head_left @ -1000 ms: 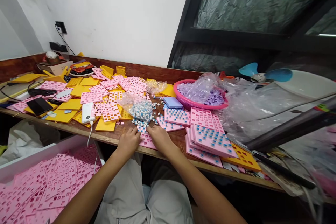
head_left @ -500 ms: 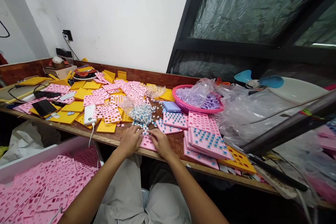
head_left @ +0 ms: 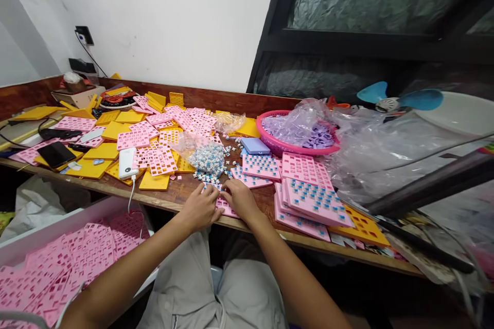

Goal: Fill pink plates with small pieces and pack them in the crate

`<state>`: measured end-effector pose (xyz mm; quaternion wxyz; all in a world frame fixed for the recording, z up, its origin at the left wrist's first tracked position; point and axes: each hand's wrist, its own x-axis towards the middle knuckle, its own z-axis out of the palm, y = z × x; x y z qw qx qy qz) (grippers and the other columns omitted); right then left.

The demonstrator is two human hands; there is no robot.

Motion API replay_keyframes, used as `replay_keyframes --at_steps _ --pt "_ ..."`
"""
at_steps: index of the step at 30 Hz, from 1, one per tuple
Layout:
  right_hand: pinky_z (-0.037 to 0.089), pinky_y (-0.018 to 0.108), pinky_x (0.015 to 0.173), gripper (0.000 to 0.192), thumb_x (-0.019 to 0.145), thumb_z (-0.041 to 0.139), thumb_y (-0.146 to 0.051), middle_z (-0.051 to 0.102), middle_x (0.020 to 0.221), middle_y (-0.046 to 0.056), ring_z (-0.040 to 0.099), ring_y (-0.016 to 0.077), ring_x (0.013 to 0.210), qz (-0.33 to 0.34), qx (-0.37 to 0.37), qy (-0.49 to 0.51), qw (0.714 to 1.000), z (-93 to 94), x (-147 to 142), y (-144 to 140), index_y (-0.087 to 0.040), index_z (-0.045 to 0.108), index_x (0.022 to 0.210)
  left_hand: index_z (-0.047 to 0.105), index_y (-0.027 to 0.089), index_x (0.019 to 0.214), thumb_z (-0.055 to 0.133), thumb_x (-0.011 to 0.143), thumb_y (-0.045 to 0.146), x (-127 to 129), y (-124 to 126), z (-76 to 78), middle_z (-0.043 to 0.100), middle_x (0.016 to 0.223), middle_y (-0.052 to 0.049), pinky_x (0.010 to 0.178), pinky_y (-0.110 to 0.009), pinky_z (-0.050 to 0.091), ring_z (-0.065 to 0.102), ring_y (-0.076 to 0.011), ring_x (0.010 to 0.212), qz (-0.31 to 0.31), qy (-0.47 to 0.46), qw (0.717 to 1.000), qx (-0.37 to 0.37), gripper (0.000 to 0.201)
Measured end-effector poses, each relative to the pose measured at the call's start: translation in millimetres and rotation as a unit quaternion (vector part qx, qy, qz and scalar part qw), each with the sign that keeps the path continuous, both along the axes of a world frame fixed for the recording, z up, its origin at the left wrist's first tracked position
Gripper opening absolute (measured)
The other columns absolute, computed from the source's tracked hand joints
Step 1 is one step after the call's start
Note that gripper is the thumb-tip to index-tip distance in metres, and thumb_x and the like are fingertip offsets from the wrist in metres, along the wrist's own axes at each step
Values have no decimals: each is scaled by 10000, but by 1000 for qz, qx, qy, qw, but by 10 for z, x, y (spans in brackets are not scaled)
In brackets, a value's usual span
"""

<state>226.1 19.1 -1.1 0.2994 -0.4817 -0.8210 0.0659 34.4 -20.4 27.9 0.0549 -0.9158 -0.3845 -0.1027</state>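
A pink foam board (head_left: 227, 209) with square cut-outs lies at the table's front edge, between my hands. Small blue-and-white pieces show in its far rows. My left hand (head_left: 201, 207) rests over its left side, fingers bent and pressed together. From the right, my right hand (head_left: 241, 199) reaches onto the board with its fingers closed, tips close to the left fingertips. Whatever is between the fingertips is too small to make out. Just beyond the hands lies a heap of small blue-and-white pieces (head_left: 208, 158), partly in a clear plastic bag.
Filled pink boards (head_left: 316, 200) are stacked on the right, near a pink basket (head_left: 266, 139) of purple pieces. Yellow boards (head_left: 101, 151), a white power bank (head_left: 127, 163) and a phone (head_left: 56, 154) lie left. Below stands a white bin (head_left: 104, 212) of pink sheets.
Both hands have drawn closer together over the board, the left fingers moving right. More blue-and-white pieces show at the board's far edge. The camera view has shifted slightly.
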Motion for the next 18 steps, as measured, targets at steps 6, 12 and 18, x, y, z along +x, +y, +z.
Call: replay_keyframes --at_steps 6,12,18 --pt "462 309 827 38 865 716 -170 733 882 56 641 199 870 20 -15 32 999 -53 40 -5 -178 739 894 623 168 1265 433 988 488 -124 20 -43 598 1285 -146 1090 -469 335 493 -304 1225 -4 -40 999 -26 464" --pt "464 288 811 54 880 712 -217 744 878 55 657 188 853 -4 -25 24 999 17 -15 -57 -181 752 874 518 201 1390 547 937 488 -231 7 -153 535 1397 -134 1117 -420 379 470 -276 1309 33 -197 978 -52 537" --pt "452 272 757 110 899 695 -280 735 881 52 654 188 842 -60 -23 4 998 26 -117 -52 -202 745 841 616 196 1261 503 944 237 -439 246 -249 584 1287 -113 1060 -405 429 530 -250 1212 197 -272 942 -12 339"
